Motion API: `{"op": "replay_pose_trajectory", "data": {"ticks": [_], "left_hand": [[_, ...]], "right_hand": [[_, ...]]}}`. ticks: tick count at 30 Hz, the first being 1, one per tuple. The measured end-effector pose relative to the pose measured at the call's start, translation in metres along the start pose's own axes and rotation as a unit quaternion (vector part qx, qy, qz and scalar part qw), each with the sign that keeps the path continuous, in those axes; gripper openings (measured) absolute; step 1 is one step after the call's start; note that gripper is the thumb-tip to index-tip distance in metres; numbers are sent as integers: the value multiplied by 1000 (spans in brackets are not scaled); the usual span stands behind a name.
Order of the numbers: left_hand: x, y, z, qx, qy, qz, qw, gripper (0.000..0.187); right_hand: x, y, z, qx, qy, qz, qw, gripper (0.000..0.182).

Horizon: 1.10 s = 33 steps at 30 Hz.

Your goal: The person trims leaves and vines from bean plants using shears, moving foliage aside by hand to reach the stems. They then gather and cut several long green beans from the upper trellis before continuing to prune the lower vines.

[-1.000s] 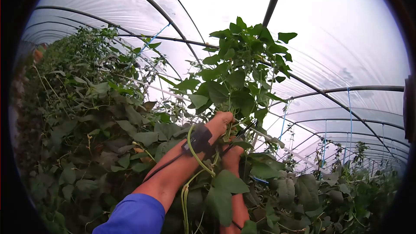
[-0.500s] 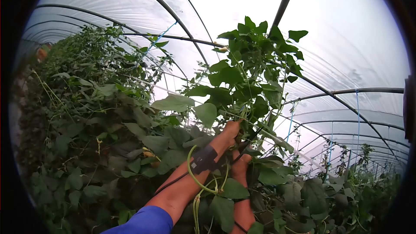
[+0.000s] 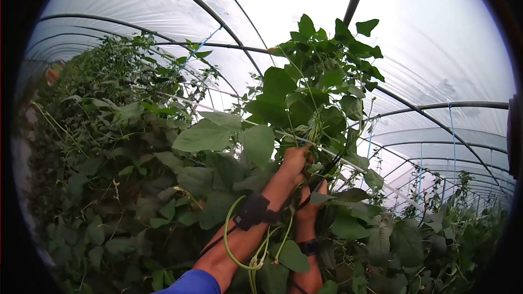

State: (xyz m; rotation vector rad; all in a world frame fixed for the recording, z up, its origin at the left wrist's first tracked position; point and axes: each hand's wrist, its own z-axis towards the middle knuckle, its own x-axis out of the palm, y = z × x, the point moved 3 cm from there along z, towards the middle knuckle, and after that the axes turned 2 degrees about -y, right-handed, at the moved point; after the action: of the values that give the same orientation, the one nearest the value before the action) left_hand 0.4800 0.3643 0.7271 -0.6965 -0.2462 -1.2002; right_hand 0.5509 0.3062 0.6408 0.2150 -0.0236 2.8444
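Note:
My left hand (image 3: 297, 159) is raised at the middle of the view, fingers wrapped round the stems of a leafy bean vine (image 3: 313, 103) that stands up above it. Just below and to the right, my right hand (image 3: 311, 198) is also up among the stems. Its fingers look closed, but leaves cover most of them, so what it grips is hidden. A long, thin green bean (image 3: 227, 239) hangs in a curve beside my left forearm, with other pods close to it. A dark strap with a small box (image 3: 253, 212) is on my left forearm.
A pale line (image 3: 376, 177) slopes across the vine near my hands. Dense bean foliage (image 3: 125, 185) fills the left and lower view. Curved tunnel hoops (image 3: 199, 2) carry the plastic cover overhead. Blue strings (image 3: 452, 130) hang at the right.
Both hands have risen slightly in the view. The vine's top leaves have shifted and turned, and the hanging bean sits a little lower and further left.

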Motion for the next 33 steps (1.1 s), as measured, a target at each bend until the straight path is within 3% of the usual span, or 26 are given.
{"op": "replay_pose_trajectory", "data": {"ticks": [5, 7, 10, 14, 16, 18, 20, 22, 25, 28, 30, 31, 32, 33], "left_hand": [[7, -7, -29, 7, -25, -25, 999, 23], [9, -6, -40, 8, -37, -28, 999, 22], [4, -3, -53, -10, -40, -36, 999, 20], [-13, 11, -44, 1, -17, -22, 1000, 19], [-25, 14, -28, 10, -13, -31, 999, 18], [-33, 20, -17, 10, -18, -24, 999, 17], [-43, 26, -11, 26, 1, 4, 1000, 17], [-45, 22, -9, 11, 25, 14, 1000, 17], [-47, 28, -7, 19, 16, -13, 1000, 17], [-54, 29, 1, 10, 31, -31, 999, 17], [-61, 24, 2, -8, 44, 2, 999, 17], [-64, 20, 2, -22, 54, 43, 997, 17], [-65, 17, 1, -18, 57, 43, 997, 17], [-64, 16, -1, -11, 71, 57, 996, 18]], "right_hand": [[7, 28, -11, -49, -32, 36, 998, 30], [2, 24, -18, 11, -30, 74, 997, 31], [4, 48, -28, -6, -34, 21, 999, 32], [-6, 22, -31, -4, -22, -25, 999, 33], [-4, 3, -22, 18, 40, 21, 999, 32], [-3, -12, -19, 42, 28, 94, 994, 30], [-9, -29, -19, -8, 43, -60, 997, 30], [-6, -22, -16, 9, 52, -33, 998, 29], [-13, -16, -20, -33, 83, -132, 987, 26], [-15, -12, -16, -38, 40, -232, 971, 22], [-28, -45, 8, -12, -36, -64, 997, 19], [-23, -53, 23, -61, -77, -7, 995, 12], [-28, -53, 36, -65, -76, -5, 995, 12], [-27, -47, 47, 6, 18, -31, 999, 9]]}}
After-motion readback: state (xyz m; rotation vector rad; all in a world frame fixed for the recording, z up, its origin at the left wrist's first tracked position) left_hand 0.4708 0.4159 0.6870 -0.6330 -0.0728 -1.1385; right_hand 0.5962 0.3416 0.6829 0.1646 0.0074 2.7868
